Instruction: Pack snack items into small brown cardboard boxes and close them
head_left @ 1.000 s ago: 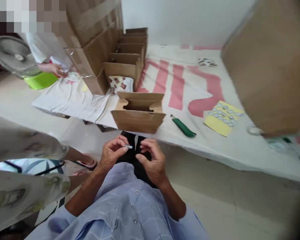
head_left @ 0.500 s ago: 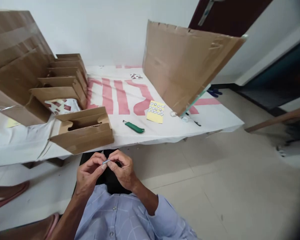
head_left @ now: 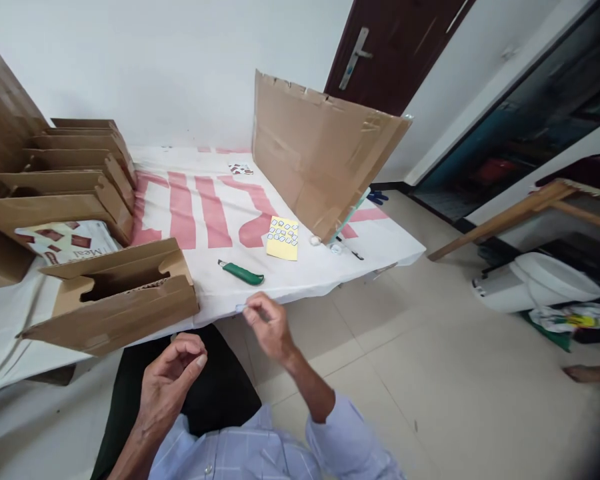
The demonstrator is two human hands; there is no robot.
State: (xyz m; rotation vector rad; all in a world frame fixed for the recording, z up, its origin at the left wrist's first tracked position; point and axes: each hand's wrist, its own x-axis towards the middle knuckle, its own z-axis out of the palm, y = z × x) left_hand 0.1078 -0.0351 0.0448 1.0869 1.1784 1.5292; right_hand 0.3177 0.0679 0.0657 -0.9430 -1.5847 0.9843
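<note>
My right hand (head_left: 269,327) is raised at the table's front edge. Between its thumb and forefinger it pinches a small pale-bluish piece (head_left: 240,308), too small for me to tell its kind. Lower and to the left, above my dark trousers, my left hand (head_left: 173,373) has its fingers curled in and the thumb close to them; nothing shows in it. A green utility knife (head_left: 243,272) lies on the table just beyond my right hand. Farther back is a yellow sheet (head_left: 283,248) bearing rows of small blue-outlined shapes.
An open cardboard box (head_left: 130,303) stands at the front left, beside a printed packet (head_left: 77,240) and a row of cardboard dividers (head_left: 80,159). A large cardboard panel (head_left: 315,147) stands upright on the white cloth (head_left: 300,283). A white bucket (head_left: 545,280) is on the floor right.
My hands have parted. The right one has moved forward and right with the small piece; the left stays low. The view has turned to the right.
</note>
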